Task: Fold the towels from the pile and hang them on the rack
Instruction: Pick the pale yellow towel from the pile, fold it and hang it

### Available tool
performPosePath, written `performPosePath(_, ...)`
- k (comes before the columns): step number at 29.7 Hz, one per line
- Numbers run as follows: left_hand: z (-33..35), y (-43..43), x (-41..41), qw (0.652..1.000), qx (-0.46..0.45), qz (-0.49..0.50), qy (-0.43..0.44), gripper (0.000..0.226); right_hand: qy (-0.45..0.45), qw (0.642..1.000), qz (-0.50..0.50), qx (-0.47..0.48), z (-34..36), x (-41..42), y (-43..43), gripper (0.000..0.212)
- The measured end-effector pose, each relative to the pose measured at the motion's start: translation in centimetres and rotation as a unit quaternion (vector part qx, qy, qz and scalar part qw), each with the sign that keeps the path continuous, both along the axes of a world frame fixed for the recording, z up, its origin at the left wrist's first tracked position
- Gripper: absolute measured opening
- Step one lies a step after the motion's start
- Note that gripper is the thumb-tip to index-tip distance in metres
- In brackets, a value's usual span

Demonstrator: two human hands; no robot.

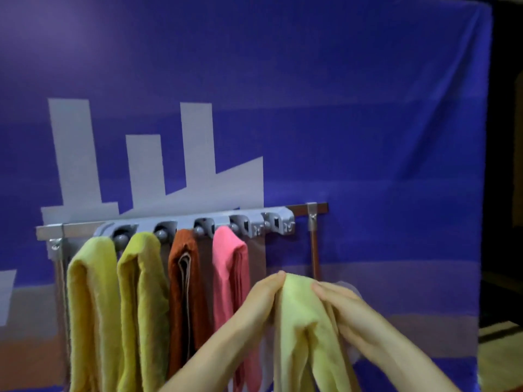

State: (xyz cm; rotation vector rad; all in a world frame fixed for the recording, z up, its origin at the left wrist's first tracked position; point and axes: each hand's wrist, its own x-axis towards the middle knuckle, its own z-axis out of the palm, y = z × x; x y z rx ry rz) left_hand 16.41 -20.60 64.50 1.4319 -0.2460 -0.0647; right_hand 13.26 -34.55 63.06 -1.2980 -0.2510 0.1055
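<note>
Head view showed both hands closed on a pale yellow towel (302, 315), the left hand (261, 295) and right hand (339, 299) pinching its folded top so it hung doubled, probably ready for a free clip on the rack (271, 222), beside the pink towel (229, 264).

You hold a pale yellow towel (305, 315) folded over, its two ends hanging down, just right of and below the grey rack (195, 224). On the rack hang four folded towels, left to right: mustard towel (93, 306), olive-yellow towel (141, 301), rust-orange towel (184, 292), pink towel (229, 278).
</note>
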Motion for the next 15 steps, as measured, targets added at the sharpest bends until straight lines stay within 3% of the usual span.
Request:
performPosePath(5, 3.1, -0.8, 6.3, 0.989, -0.044, 0.132, -0.044, 0.027, -0.021, 0.998, -0.051, 0.002, 4.3, 8.4, 2.4, 0.028)
performPosePath(10, 5.6, -0.4, 8.8, 0.967, -0.016, 0.233, -0.099, 0.038, 0.011, 0.996, -0.086, 0.004, 6.4, 14.8, 4.9, 0.033)
performPosePath(15, 6.7, 0.1, 11.2, 0.960, -0.027, 0.273, -0.061, 0.038, 0.026, 0.992, -0.119, 0.012, 6.8, 19.1, 6.4, 0.046)
